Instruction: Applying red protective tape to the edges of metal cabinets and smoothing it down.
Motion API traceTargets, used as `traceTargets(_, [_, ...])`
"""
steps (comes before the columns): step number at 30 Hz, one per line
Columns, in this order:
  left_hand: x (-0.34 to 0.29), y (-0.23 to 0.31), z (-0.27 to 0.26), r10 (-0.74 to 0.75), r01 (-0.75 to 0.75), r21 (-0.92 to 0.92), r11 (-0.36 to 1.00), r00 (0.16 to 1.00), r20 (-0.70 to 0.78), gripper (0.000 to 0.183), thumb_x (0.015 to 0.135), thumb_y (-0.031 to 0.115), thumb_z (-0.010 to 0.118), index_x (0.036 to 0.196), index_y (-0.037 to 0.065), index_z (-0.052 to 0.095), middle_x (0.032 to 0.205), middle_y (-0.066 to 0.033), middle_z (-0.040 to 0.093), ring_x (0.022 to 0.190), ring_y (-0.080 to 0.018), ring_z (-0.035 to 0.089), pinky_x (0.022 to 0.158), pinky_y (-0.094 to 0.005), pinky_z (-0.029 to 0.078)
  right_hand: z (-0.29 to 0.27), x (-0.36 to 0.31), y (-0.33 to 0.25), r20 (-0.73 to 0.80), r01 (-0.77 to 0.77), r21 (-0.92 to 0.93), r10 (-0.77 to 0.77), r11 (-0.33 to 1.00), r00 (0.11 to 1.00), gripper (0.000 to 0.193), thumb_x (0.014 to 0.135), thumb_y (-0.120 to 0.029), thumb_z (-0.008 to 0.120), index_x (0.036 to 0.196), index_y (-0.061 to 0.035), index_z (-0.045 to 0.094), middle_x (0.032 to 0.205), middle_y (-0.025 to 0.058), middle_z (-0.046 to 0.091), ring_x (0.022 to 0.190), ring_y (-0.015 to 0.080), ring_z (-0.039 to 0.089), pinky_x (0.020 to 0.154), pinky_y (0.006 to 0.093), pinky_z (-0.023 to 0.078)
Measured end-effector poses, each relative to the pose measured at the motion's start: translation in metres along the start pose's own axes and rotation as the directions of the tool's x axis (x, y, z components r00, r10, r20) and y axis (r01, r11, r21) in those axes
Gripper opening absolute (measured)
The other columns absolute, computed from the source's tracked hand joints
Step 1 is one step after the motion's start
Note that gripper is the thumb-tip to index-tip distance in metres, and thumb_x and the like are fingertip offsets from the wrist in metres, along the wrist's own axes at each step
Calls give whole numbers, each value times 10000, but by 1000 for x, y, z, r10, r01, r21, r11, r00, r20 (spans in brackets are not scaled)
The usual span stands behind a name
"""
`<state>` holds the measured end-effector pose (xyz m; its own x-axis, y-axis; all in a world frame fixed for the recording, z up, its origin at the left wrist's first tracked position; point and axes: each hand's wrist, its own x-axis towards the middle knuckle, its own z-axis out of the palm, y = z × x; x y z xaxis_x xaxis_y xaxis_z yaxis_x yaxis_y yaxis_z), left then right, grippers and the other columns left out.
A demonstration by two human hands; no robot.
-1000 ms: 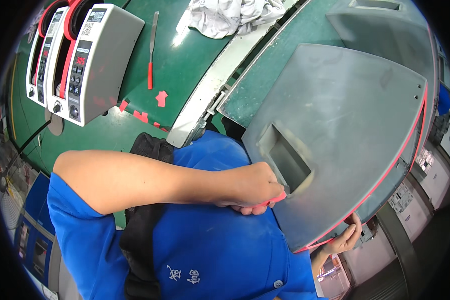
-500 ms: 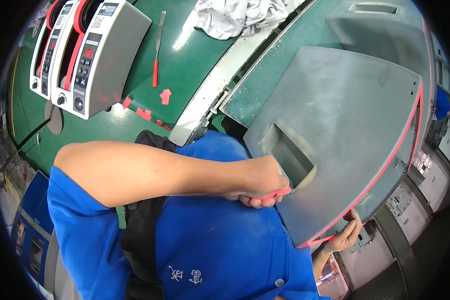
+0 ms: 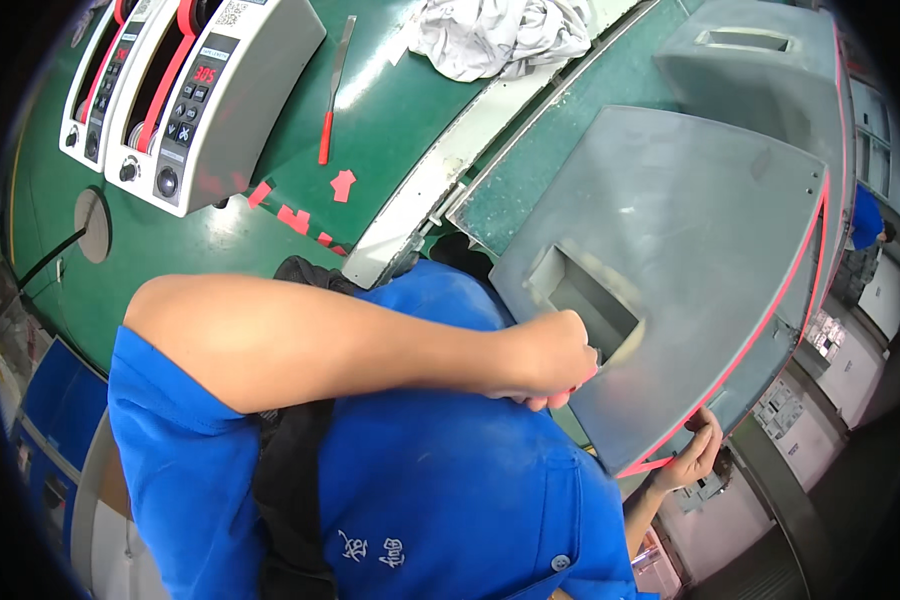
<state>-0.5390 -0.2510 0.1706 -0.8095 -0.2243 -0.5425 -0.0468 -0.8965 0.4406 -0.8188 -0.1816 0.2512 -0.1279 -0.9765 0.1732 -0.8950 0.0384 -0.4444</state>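
A large grey panel housing (image 3: pixel 710 230) with a rectangular recess leans against my body, red tape running along its right edge. My left hand (image 3: pixel 550 355), its arm crossing my blue shirt, is closed just beside the recess. A bit of red tape (image 3: pixel 560 398) shows between its fingers; the rest is hidden by the fist. My right hand (image 3: pixel 698 455) is closed around the taped lower right edge of the housing, its fingers curled over the rim.
Two white tape dispensers (image 3: pixel 240 90) with red tape stand at upper left on a green table (image 3: pixel 390 120). A red-handled scraper (image 3: pixel 332 110), red tape pieces (image 3: pixel 342 185) and white cloth (image 3: pixel 500 38) lie there. A second grey housing (image 3: pixel 760 70) stands behind.
My left hand has shifted slightly right and up, closer to the recess, and less red tape shows in it. My right hand keeps its hold on the edge. The view has shifted slightly.
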Motion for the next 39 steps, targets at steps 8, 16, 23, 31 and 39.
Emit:
traceTargets(8, [-6, 18, -14, 133, -118, 465, 877, 991, 1, 364, 850, 274, 381, 669, -14, 512, 506, -81, 534, 415, -158, 484, 449, -300, 416, -1, 2, -4, 66, 5, 5, -6, 1000, 998, 303, 902, -139, 337, 921, 61, 564, 825, 123, 597, 743, 166, 547, 655, 263, 406])
traceTargets(16, [-1, 24, -7, 172, -165, 649, 743, 984, 53, 379, 855, 209, 366, 604, -38, 506, 511, -141, 542, 488, -269, 543, 569, -379, 456, -2, 1, -3, 46, -6, 9, 5, 1000, 999, 294, 900, -137, 344, 923, 55, 566, 831, 126, 602, 747, 165, 553, 653, 261, 407])
traceTargets(23, [8, 26, -4, 135, -197, 752, 629, 980, 144, 369, 855, 176, 369, 628, -68, 526, 537, -198, 539, 536, -344, 549, 604, -419, 452, -2, 1, -2, 38, -16, 4, 16, 1000, 999, 265, 891, -106, 361, 925, 58, 566, 829, 126, 605, 740, 157, 555, 652, 259, 410])
traceTargets(31, [7, 27, -9, 223, -235, 708, 666, 968, 111, 353, 848, 184, 401, 651, -76, 535, 612, -257, 542, 617, -408, 543, 634, -442, 439, -2, 0, -1, 30, -13, 7, 12, 1000, 999, 268, 888, -106, 362, 933, 65, 562, 824, 133, 602, 737, 164, 552, 642, 258, 401])
traceTargets(39, [8, 27, -8, 273, -273, 745, 609, 954, 126, 351, 843, 207, 430, 655, -65, 545, 614, -253, 543, 622, -401, 543, 633, -438, 434, -2, 1, -2, 26, -19, 17, 18, 1000, 999, 271, 882, -104, 356, 925, 69, 561, 820, 133, 599, 729, 166, 544, 634, 259, 397])
